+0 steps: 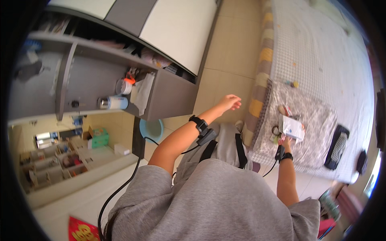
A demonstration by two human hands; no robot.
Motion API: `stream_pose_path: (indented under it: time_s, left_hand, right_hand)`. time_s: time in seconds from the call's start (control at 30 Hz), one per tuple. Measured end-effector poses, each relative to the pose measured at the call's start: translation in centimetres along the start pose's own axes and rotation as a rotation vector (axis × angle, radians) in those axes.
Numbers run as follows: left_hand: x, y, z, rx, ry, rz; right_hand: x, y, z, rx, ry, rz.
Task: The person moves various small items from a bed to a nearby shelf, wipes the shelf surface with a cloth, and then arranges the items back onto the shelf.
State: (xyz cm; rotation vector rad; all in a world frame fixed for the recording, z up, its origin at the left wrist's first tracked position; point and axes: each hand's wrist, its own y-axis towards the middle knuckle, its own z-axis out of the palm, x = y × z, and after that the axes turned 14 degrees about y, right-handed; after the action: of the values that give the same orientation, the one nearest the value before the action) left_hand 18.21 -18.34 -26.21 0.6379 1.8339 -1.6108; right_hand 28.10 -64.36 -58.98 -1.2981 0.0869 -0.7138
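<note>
My left hand (pixel 230 102) hangs over the tiled floor beside the bed, with nothing in it and its fingers loosely bent and a little apart. My right hand (pixel 285 141) reaches onto a shiny, crinkled grey cloth (pixel 316 120) on the bed. Its fingers are at the near edge of a white paper or packet (pixel 292 127); they are too small to tell whether they grip it. Close to that hand lies a dark ring-shaped item (pixel 275 130). Beyond the packet, a small rounded pale item (pixel 283 110) rests on the cloth.
The bed's striped side (pixel 261 72) runs along the floor. A dark case (pixel 337 147) lies on the bed. To the left, a grey shelf unit (pixel 175 93) holds a light-blue thermos bottle (pixel 116 103). A blue basin (pixel 141 132) stands below it. Black cables (pixel 120 186) trail from my wrist devices.
</note>
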Motion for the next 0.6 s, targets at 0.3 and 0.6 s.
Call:
stream_pose_path:
  time_s: [0.3,0.6]
  left_hand:
    - [14.9,-10.3,-19.1,-1.379,0.709,-0.121]
    - [21.8,-17.3,-30.2,-1.229,1.096,-0.365]
  right_hand:
    - [-8.8,-14.9,23.6,0.205,-0.364,0.028]
    - [-21.2,-26.4,39.9,0.822,-0.676,-0.054]
